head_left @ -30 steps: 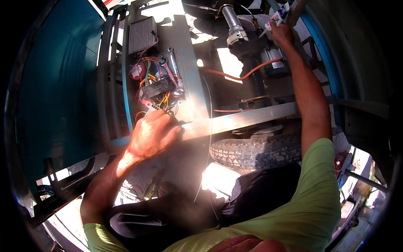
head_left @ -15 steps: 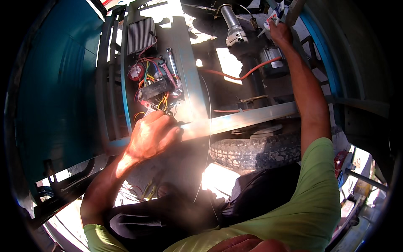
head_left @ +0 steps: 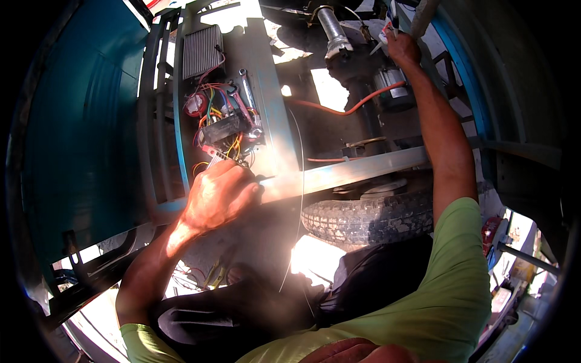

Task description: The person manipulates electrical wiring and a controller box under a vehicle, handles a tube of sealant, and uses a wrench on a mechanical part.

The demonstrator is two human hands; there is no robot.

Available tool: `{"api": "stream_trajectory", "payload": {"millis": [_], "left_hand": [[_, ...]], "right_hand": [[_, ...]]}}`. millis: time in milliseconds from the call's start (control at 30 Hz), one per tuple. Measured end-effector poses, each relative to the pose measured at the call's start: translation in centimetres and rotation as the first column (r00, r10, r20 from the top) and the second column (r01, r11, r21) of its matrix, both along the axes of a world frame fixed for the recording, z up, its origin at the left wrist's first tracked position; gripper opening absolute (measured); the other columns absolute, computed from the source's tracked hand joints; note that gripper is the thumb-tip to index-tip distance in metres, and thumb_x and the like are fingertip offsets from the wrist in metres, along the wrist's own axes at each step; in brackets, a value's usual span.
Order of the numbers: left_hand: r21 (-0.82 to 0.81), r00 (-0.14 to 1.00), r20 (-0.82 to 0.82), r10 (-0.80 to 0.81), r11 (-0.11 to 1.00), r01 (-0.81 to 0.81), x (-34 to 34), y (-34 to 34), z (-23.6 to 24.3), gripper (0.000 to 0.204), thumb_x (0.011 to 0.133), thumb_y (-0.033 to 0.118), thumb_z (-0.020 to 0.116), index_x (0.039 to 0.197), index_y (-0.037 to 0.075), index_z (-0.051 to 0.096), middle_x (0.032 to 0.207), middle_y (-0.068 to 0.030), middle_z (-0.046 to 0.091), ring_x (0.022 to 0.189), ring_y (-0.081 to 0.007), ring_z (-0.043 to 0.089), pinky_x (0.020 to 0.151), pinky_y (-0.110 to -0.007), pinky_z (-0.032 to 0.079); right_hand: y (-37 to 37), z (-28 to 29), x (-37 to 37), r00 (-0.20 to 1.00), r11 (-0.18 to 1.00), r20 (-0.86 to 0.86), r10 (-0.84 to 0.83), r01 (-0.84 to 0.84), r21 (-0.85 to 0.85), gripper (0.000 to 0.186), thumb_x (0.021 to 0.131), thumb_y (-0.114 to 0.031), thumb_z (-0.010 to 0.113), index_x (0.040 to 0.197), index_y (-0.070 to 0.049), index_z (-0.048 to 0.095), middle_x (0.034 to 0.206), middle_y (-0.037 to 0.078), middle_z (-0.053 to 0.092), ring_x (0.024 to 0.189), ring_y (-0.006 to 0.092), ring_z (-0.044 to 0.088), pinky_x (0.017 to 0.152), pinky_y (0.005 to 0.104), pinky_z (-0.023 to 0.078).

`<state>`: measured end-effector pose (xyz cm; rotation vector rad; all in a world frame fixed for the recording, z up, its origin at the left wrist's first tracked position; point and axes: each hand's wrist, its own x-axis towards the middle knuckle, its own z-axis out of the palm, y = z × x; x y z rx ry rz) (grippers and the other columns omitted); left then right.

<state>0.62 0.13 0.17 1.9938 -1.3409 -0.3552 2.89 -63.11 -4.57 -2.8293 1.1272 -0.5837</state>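
My left hand (head_left: 219, 195) is closed around the grey metal frame rail (head_left: 357, 170) near its left end, just below a bundle of coloured wires (head_left: 221, 124) and a black connector block. My right hand (head_left: 404, 47) is stretched far up to the top right, gripping a small white tube-like object (head_left: 387, 30) with red and blue markings, close to a metal shaft (head_left: 334, 30). A spanner (head_left: 248, 89) lies on the grey panel beside the wires.
A ribbed metal box (head_left: 203, 50) sits above the wiring. An orange cable (head_left: 357, 106) curves across the middle. A tyre (head_left: 369, 219) lies under the rail. Teal body panels (head_left: 85, 121) close in the left side, and a teal edge lines the right.
My right hand has crept slightly upward with the white object. My left hand stays on the rail.
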Motion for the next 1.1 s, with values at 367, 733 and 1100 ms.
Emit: {"api": "stream_trajectory", "payload": {"millis": [367, 733, 1100], "left_hand": [[0.006, 1.0, 0.003, -0.003, 1.0, 0.003, 0.0, 0.1, 0.2, 0.016, 0.088, 0.007, 0.073, 0.1, -0.002, 0.07, 0.092, -0.0177, 0.068, 0.085, -0.036, 0.068, 0.077, -0.043, 0.055], [0.012, 1.0, 0.006, 0.009, 1.0, -0.009, -0.1, 0.2, 0.1, 0.016, 0.087, 0.006, 0.073, 0.1, -0.002, 0.07, 0.092, -0.018, 0.068, 0.085, -0.0359, 0.067, 0.077, -0.043, 0.054], [0.011, 1.0, 0.002, 0.018, 1.0, -0.018, -0.1, 0.7, 0.3, 0.016, 0.088, 0.007, 0.073, 0.101, -0.002, 0.07, 0.091, -0.0176, 0.068, 0.084, -0.0357, 0.067, 0.077, -0.044, 0.054]], "right_hand": [[1.1, 0.6, 0.2, 0.999, 0.999, 0.015, -0.029, 0.029, 0.039, 0.067, 0.099, -0.067, 0.048, 0.109, -0.008, 0.078, 0.11, 0.025, 0.073, 0.104, 0.0476, 0.069, 0.09, 0.0564, 0.053], [-1.6, -2.2, 1.2, 0.954, 0.921, 0.05, 0.297, -0.272, -0.28, 0.049, 0.105, -0.058, 0.045, 0.121, -0.016, 0.062, 0.081, 0.015, 0.07, 0.075, 0.0363, 0.07, 0.065, 0.0508, 0.053], [2.5, -1.9, 1.1, 0.947, 0.892, 0.05, 0.319, -0.282, -0.353, 0.056, 0.105, -0.059, 0.045, 0.132, -0.013, 0.061, 0.088, 0.016, 0.072, 0.08, 0.0349, 0.072, 0.067, 0.0493, 0.055]]}}
